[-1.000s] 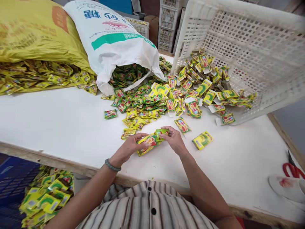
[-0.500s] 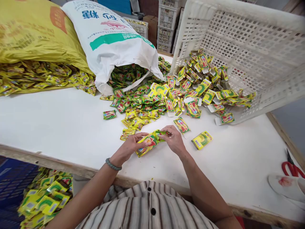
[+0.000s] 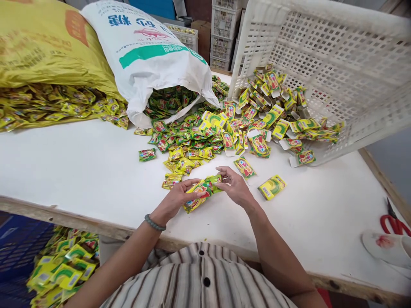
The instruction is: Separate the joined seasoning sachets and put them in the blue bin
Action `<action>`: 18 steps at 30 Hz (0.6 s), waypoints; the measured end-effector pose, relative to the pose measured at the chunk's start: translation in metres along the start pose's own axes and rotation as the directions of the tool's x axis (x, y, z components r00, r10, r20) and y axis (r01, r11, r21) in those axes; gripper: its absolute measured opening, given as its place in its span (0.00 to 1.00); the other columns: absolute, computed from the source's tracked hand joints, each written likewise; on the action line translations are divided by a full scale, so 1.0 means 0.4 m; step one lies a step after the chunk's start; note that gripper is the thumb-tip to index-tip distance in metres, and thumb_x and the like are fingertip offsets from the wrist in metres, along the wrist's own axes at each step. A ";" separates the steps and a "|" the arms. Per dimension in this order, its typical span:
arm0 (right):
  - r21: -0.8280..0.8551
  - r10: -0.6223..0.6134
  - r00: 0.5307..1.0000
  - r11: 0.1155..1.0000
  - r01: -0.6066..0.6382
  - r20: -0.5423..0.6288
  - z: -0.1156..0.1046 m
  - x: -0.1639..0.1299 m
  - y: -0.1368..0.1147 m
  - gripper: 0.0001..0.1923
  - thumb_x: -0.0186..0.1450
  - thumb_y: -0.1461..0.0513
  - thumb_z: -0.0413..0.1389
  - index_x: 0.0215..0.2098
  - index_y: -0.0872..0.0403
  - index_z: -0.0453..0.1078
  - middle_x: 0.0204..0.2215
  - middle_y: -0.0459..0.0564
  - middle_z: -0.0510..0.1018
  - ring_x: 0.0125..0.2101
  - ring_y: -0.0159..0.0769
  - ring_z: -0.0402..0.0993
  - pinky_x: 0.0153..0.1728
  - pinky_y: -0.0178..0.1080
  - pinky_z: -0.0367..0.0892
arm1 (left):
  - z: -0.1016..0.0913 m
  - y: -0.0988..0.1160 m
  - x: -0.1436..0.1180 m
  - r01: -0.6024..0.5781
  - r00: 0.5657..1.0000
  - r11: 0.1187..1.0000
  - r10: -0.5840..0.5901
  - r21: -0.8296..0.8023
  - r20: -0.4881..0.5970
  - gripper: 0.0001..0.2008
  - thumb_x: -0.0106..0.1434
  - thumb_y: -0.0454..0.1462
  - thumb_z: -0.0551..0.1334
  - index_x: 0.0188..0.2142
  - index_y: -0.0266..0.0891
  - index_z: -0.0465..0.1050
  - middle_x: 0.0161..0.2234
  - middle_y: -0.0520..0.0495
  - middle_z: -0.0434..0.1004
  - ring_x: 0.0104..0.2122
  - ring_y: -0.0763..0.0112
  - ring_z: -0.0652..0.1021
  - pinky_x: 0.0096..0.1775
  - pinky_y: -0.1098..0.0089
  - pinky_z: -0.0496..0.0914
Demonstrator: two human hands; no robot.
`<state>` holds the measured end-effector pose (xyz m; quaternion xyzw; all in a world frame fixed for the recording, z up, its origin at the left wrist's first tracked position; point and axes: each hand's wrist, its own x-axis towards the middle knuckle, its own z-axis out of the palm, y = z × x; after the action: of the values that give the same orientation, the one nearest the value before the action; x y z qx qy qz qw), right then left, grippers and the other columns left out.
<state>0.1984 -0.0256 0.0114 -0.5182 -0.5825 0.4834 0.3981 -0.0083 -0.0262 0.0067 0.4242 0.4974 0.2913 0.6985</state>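
Note:
My left hand (image 3: 180, 195) grips a small yellow and green candy box (image 3: 194, 202), thumb across its front, low over the table near the front edge. A green candy packet (image 3: 212, 183) sticks out of the box's right end. My right hand (image 3: 236, 187) pinches that packet by its right side between thumb and fingers. How far the packet reaches inside the box is hidden. Just beyond my hands lie yellow candy packets (image 3: 184, 164) and a heap of green ones. A flat candy box (image 3: 244, 167) and a yellow box (image 3: 272, 187) lie right of my right hand.
A white sack (image 3: 160, 47) spills green packets; a yellow sack (image 3: 48, 47) lies left of it. A tipped white crate (image 3: 321, 51) holds small boxes (image 3: 276, 115). Red-handled scissors (image 3: 393, 222) and a white cup (image 3: 387, 248) are at right. A blue crate (image 3: 19, 248) stands below.
My right fingers have shifted slightly on the green packet and spread a little, showing more of it. The box stays in my left hand at nearly the same spot.

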 end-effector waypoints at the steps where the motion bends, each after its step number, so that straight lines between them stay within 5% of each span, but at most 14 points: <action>1: -0.011 -0.011 1.000 1.000 0.011 -0.016 0.004 0.000 0.000 0.22 0.56 0.59 0.61 0.49 0.50 0.69 0.33 0.45 0.74 0.34 0.33 0.70 0.40 0.38 0.66 | 0.000 -0.001 0.002 -0.009 1.000 1.000 0.009 -0.002 0.006 0.30 0.43 0.44 0.75 0.46 0.39 0.73 0.38 0.47 0.82 0.38 0.60 0.80 0.41 0.63 0.72; 6: -0.013 -0.037 0.999 0.999 0.037 -0.022 0.021 0.001 0.002 0.21 0.58 0.59 0.60 0.50 0.50 0.67 0.29 0.43 0.73 0.30 0.33 0.69 0.37 0.37 0.66 | 0.004 -0.005 0.010 -0.003 0.999 0.999 0.005 -0.049 0.033 0.29 0.43 0.42 0.75 0.46 0.40 0.74 0.38 0.48 0.82 0.37 0.62 0.80 0.41 0.65 0.72; 11: 0.007 -0.041 0.984 0.999 0.043 -0.172 0.011 0.008 0.007 0.24 0.54 0.57 0.63 0.48 0.51 0.66 0.30 0.44 0.74 0.32 0.34 0.71 0.38 0.38 0.67 | 0.008 -0.011 0.022 0.025 0.999 0.981 -0.017 -0.190 0.041 0.29 0.43 0.41 0.75 0.46 0.39 0.73 0.36 0.48 0.83 0.34 0.65 0.81 0.38 0.66 0.73; 18: 0.008 0.021 0.991 1.000 -0.021 -0.129 0.057 0.012 0.015 0.20 0.56 0.57 0.62 0.45 0.51 0.65 0.26 0.43 0.75 0.27 0.34 0.72 0.32 0.37 0.66 | -0.010 -0.027 0.028 0.034 0.999 0.974 -0.032 -0.223 0.014 0.27 0.43 0.38 0.76 0.44 0.40 0.76 0.35 0.50 0.83 0.31 0.67 0.81 0.36 0.69 0.72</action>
<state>0.1770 -0.0242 0.0005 -0.5533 -0.5485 0.4549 0.4314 -0.0084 -0.0208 -0.0085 0.3363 0.4648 0.3314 0.7490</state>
